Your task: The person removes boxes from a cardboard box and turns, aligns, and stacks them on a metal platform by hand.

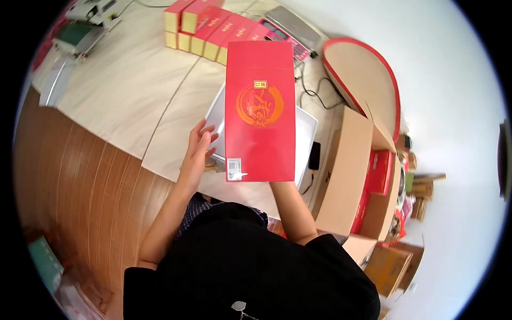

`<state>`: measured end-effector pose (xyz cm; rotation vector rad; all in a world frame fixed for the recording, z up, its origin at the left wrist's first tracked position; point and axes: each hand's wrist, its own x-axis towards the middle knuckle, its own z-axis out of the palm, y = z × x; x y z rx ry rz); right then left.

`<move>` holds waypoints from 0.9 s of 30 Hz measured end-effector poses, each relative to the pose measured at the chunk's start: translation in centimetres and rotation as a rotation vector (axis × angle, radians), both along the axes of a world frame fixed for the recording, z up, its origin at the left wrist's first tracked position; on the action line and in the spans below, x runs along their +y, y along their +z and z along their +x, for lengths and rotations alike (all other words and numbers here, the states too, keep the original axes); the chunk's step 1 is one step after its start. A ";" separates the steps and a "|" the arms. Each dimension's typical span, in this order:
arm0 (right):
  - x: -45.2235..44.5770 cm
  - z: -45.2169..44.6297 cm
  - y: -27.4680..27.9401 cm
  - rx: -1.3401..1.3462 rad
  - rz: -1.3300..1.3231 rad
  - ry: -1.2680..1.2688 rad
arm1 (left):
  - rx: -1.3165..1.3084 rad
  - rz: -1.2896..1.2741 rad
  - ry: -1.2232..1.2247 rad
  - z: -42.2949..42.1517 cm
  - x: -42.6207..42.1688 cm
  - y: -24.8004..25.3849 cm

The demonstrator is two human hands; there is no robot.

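Head view: red box [260, 144] just right of the left hand's [197, 149] spread, empty fingers, right fingers hidden behind it, grip not tellable; judged partway: row of boxes [230, 31] stands beyond the fingers, this one not yet set down, red packs [381, 172] in carton [348, 166] to their right.

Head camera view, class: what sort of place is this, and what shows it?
Probably a small packing workspace: red boxes lined up on the table, what looks like a scale beside them, and an open carton with red packages inside.
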<state>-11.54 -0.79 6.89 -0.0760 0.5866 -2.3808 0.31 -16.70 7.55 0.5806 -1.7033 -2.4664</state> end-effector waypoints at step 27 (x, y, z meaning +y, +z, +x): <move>25.7 12.8 15.5 1.005 2.081 -0.849 | 0.387 -0.398 -1.111 -9.5 16.4 7.5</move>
